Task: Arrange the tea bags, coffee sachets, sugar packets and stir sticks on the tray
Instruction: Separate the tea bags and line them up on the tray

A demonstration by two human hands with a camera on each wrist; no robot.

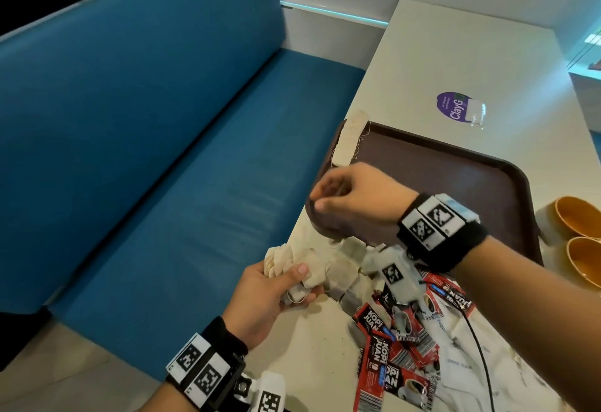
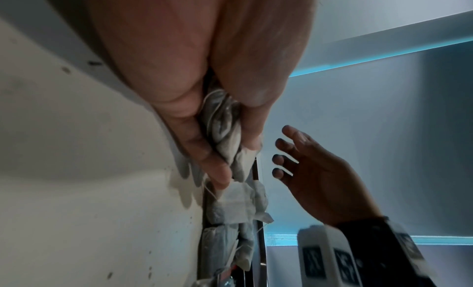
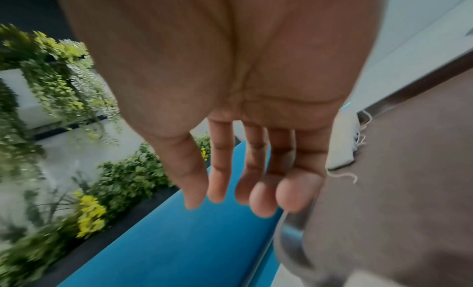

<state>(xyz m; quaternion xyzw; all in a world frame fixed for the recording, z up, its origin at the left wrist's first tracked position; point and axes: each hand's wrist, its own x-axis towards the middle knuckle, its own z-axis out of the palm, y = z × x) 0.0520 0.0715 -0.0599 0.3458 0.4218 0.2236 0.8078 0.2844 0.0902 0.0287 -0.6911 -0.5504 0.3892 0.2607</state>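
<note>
Paper tea bags: a crumpled bunch [image 1: 294, 270] is clutched in the left hand [image 1: 260, 301] above the table's near-left edge, thumb pressed on top, fingers curled beneath; more loose bags [image 1: 344, 278] trail from it toward the tray.
Placed tea bags: a short row [image 1: 349, 138] lies along the tray's far-left edge, its long axis running with that edge, strings hanging loose.
Right hand: it [image 1: 348, 197] hovers over the tray's left rim with nothing in it; the right wrist view shows its fingers [image 3: 258, 170] nearly straight and slack.
Tray: brown [image 1: 455, 177], with only that row of bags on it in view.
Coffee sachets: red packets [image 1: 390, 346] heaped untidily on the table, near side of the tray, pointing every way.
Sugar packets: white ones [image 1: 455, 343] lie among and beside the sachets.
Table: pale top [image 1: 325, 346].
Cups: two orange-lined ones [image 1: 579, 236] stand right of the tray.
Bench: blue upholstery [image 1: 162, 151] to the left.
</note>
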